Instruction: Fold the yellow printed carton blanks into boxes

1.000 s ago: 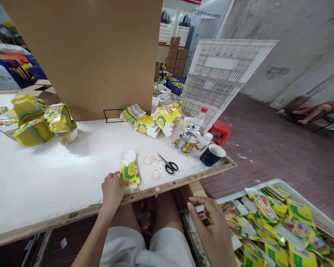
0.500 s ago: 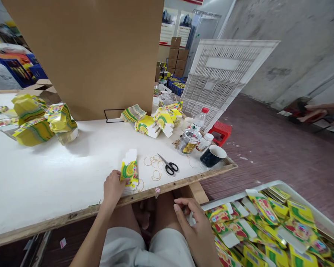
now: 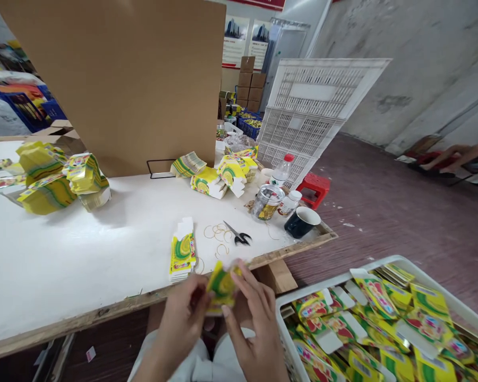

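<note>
Between my two hands, in front of the table edge, is a small yellow-green printed carton [image 3: 222,286], blurred by motion. My left hand [image 3: 185,310] grips its left side with thumb and fingers. The fingers of my right hand [image 3: 255,313] close on its right side. On the table just beyond lies a stack of flat folded cartons [image 3: 182,252] with white flaps. Rubber bands [image 3: 219,233] and black-handled scissors [image 3: 239,235] lie right of that stack.
A white crate [image 3: 281,307] full of cartons stands at lower right. Bundled carton stacks [image 3: 50,185] sit at left. A dark mug [image 3: 300,223], a clear jar [image 3: 267,202] and bottles line the table's right end. A tall cardboard sheet [image 3: 123,85] rises behind.
My left hand has moved from the stack toward me with one carton. My right hand has come up and left to meet it.
</note>
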The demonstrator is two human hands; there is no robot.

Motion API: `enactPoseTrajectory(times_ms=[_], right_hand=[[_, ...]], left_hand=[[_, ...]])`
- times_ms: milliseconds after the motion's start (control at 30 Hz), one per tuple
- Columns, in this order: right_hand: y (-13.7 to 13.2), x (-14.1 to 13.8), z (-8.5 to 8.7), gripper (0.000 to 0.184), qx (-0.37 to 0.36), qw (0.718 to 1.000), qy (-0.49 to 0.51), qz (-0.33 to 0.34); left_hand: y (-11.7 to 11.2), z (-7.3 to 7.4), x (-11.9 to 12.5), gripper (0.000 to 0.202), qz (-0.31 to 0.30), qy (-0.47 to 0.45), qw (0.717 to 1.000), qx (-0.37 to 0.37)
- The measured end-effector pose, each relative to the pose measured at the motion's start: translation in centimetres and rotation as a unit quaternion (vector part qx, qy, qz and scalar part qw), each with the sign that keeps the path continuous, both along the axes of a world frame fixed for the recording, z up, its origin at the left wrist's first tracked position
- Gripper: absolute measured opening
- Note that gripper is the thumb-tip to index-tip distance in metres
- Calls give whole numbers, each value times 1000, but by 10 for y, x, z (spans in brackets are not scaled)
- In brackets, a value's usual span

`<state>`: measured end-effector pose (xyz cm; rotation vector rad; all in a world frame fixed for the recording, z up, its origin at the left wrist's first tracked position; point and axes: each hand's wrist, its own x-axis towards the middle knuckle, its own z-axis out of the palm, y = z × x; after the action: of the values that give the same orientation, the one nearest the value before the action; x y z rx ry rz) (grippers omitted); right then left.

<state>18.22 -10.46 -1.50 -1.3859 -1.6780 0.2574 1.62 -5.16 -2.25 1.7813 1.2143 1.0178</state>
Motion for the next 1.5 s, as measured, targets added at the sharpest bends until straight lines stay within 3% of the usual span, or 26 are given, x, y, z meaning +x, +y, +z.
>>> enactPoseTrajectory(times_ms=[67,133,233,333,433,567,667,733,833,1033,1233,1367,1500], right_hand=[[-1,-1,0,48,-14,1000,15,9],[-2,-1,-1,38,-29,998,64,0],[-6,-2,-3,20,-45,983,174,-22],[-9,-10,-2,12,-59,959,274,-36],[-11,-17,-1,11,-72,943,320,-48],[-11,-16,-3,11,-63,951,298,-46],[-9,-11,-7,34,-46,953,279,-106],[-6,-8,-10,44,-74,950,284,-108],[-2,-6,-14,27,-134,942,305,-48],[0,-6,-20,22,-132,925,342,-95],[-3,9,-21,31,-120,936,329,-21],[-4,17,-17,33,-159,942,292,37],[-2,22,-8,29,-174,955,229,69]], left_hand=[[-13,3,13,14,-61,-29,998,-5],[-20,3,19,14,-76,-38,996,-21],[-23,3,21,18,-124,-90,983,-101],[-25,6,22,37,-191,-223,927,-234],[-27,8,24,54,-193,-291,884,-309],[-25,4,30,49,-178,-317,883,-297],[-22,-1,34,42,-132,-347,880,-296],[-20,-5,36,41,-95,-366,878,-295],[-19,-8,35,42,-68,-365,884,-284],[-16,-16,30,42,-89,-297,921,-237],[-15,-10,17,50,-133,-267,929,-219],[-13,-2,5,52,-187,-255,915,-249],[-13,1,1,40,-237,-287,885,-280]])
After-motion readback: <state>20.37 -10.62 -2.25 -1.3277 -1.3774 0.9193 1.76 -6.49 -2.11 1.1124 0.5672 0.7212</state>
